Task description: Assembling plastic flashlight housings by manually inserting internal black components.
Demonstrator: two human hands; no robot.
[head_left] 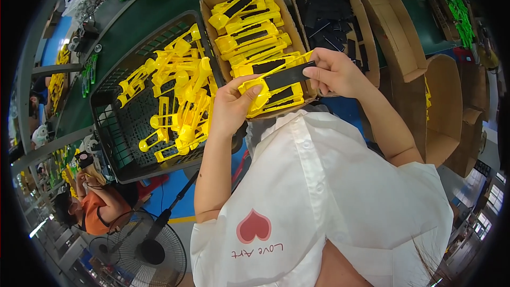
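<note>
My hands (234, 103) (332, 72) hover just over the cardboard box of finished yellow parts (255, 32), so there's little room below them. The dark plastic crate (114, 143) heaped with yellow parts blocks my left; the box of black strips (329, 18) and an empty cardboard box (390, 26) crowd my right. The green desk (170, 0) beyond lies open.

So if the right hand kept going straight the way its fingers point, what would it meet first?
Probably the left hand: the right hand points leftward along the black strip on the yellow part both hold. Depth is unclear.
</note>
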